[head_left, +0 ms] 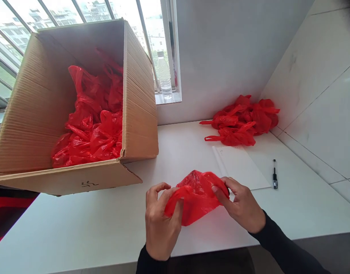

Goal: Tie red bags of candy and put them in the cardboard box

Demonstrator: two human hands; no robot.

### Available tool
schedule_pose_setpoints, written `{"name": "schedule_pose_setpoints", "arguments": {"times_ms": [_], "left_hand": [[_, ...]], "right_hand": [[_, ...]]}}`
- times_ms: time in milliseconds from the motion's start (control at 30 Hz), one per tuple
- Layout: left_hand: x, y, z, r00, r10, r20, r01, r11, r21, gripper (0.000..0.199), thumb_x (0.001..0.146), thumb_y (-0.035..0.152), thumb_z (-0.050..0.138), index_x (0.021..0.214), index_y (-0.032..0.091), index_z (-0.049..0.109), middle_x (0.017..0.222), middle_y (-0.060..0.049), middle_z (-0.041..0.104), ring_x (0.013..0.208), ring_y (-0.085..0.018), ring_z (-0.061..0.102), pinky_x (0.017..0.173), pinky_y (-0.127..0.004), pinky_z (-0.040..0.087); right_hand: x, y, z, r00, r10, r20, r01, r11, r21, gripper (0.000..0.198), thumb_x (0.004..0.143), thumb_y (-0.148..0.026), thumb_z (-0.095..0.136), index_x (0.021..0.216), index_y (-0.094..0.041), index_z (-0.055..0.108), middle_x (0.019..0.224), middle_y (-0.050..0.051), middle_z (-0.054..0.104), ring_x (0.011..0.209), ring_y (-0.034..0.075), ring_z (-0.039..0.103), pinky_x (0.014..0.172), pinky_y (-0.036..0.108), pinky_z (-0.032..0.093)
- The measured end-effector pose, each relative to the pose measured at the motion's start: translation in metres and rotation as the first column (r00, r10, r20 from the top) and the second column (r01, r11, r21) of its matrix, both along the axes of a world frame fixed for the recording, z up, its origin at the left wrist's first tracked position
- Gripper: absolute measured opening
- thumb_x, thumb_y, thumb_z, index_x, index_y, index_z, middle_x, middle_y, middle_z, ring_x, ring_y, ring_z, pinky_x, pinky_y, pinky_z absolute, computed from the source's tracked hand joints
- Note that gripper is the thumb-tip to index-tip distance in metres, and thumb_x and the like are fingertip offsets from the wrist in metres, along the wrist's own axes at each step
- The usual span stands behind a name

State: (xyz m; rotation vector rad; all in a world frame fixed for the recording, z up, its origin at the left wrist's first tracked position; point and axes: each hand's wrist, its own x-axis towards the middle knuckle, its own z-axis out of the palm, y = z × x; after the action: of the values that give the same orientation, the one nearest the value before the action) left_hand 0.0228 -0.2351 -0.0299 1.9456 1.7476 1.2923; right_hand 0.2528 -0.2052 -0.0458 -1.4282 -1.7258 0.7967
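Note:
Between my two hands, just above the front part of the white table [106, 224], is a thin red plastic bag [196, 203]. My left hand [163, 220] grips the bag's left side, thumb in front and fingers behind. On the other side, my right hand [241, 203] pinches the right edge between thumb and fingers. The bag's mouth is spread between them and faces up. Something small and dark shows by the right fingertips; I cannot make out what it is.
A large cardboard box [140, 91] at the left holds a heap of red plastic bags [92, 125]. More red bags [243, 120] lie piled at the back right. Near them are a white notebook [244, 167] and a black marker [274, 177]. A water bottle [164, 76] stands on the windowsill.

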Motion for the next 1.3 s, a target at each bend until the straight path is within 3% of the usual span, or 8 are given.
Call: {"name": "schedule_pose_setpoints", "arguments": {"times_ms": [133,333,467,567,700,933,1133,1300], "left_hand": [[-0.010,-0.005,0.013,0.977,0.204,0.063,-0.206,0.978,0.036,0.013,0.090,0.034,0.064,0.089,0.025,0.073,0.084,-0.003,0.053,0.076,-0.016,0.053,0.066,-0.027,0.047],[-0.027,-0.024,0.036,0.936,0.165,0.312,-0.090,0.966,-0.244,0.030,0.089,0.047,0.062,0.109,0.028,0.073,0.068,0.001,0.057,0.063,-0.015,0.054,0.061,-0.024,0.048],[-0.019,-0.027,0.044,0.929,0.061,0.366,0.020,0.977,-0.212,0.022,0.088,0.045,0.062,0.098,0.026,0.069,0.076,-0.001,0.063,0.068,-0.017,0.061,0.065,-0.025,0.052],[-0.008,-0.026,0.045,0.899,0.090,0.428,0.022,0.968,-0.251,0.019,0.086,0.042,0.066,0.084,0.024,0.060,0.081,0.000,0.061,0.071,-0.017,0.062,0.065,-0.025,0.052],[0.003,-0.026,0.040,0.877,0.168,0.450,-0.034,0.957,-0.290,0.025,0.083,0.041,0.070,0.081,0.023,0.052,0.076,0.001,0.055,0.066,-0.014,0.056,0.060,-0.021,0.050],[0.007,-0.033,0.047,0.821,0.285,0.495,-0.075,0.913,-0.401,0.035,0.080,0.051,0.070,0.098,0.025,0.056,0.072,0.001,0.062,0.053,-0.013,0.054,0.052,-0.024,0.048],[-0.005,-0.032,0.039,0.899,0.251,0.360,-0.153,0.948,-0.279,0.025,0.084,0.047,0.067,0.093,0.024,0.062,0.094,-0.002,0.065,0.085,-0.018,0.065,0.074,-0.025,0.053],[-0.010,-0.030,0.020,0.705,0.191,0.683,0.154,0.899,-0.410,0.031,0.088,0.048,0.064,0.107,0.025,0.058,0.094,-0.004,0.066,0.075,-0.017,0.065,0.063,-0.025,0.055]], "right_hand": [[0.008,-0.004,0.015,0.994,-0.107,-0.012,0.107,0.994,-0.015,0.031,0.097,-0.050,0.047,0.080,-0.026,0.053,0.068,-0.003,0.054,0.059,0.015,0.051,0.052,0.028,0.044],[0.005,-0.036,0.052,0.969,-0.249,0.005,0.240,0.938,0.249,0.047,0.086,-0.043,0.064,0.128,-0.031,0.050,0.126,0.009,0.057,0.116,0.031,0.058,0.095,0.048,0.052],[-0.024,-0.054,0.075,0.999,0.047,-0.028,-0.027,0.875,0.484,0.036,0.090,-0.013,0.056,0.120,-0.034,0.052,0.113,0.006,0.062,0.110,0.024,0.061,0.091,0.042,0.055],[-0.039,-0.041,0.069,0.908,0.322,0.268,-0.397,0.865,0.305,0.034,0.092,-0.006,0.045,0.115,-0.029,0.055,0.106,0.005,0.067,0.093,0.023,0.066,0.074,0.037,0.059],[-0.046,-0.008,0.041,0.701,0.408,0.585,-0.432,0.895,-0.107,0.036,0.082,0.000,0.043,0.107,-0.018,0.061,0.086,0.008,0.067,0.066,0.025,0.066,0.053,0.040,0.056],[-0.051,-0.010,0.052,0.855,0.191,0.482,-0.341,0.907,0.246,0.052,0.089,-0.004,0.039,0.139,-0.013,0.044,0.131,0.018,0.059,0.118,0.030,0.060,0.086,0.043,0.058],[-0.059,-0.016,0.053,0.656,0.447,0.608,-0.477,0.870,-0.125,0.023,0.082,-0.003,0.047,0.092,-0.021,0.057,0.083,0.004,0.064,0.066,0.020,0.061,0.050,0.032,0.042],[-0.060,0.004,0.035,0.585,0.421,0.693,-0.371,0.899,-0.233,0.028,0.081,-0.001,0.046,0.102,-0.018,0.054,0.065,0.002,0.063,0.050,0.019,0.058,0.041,0.029,0.025]]}}
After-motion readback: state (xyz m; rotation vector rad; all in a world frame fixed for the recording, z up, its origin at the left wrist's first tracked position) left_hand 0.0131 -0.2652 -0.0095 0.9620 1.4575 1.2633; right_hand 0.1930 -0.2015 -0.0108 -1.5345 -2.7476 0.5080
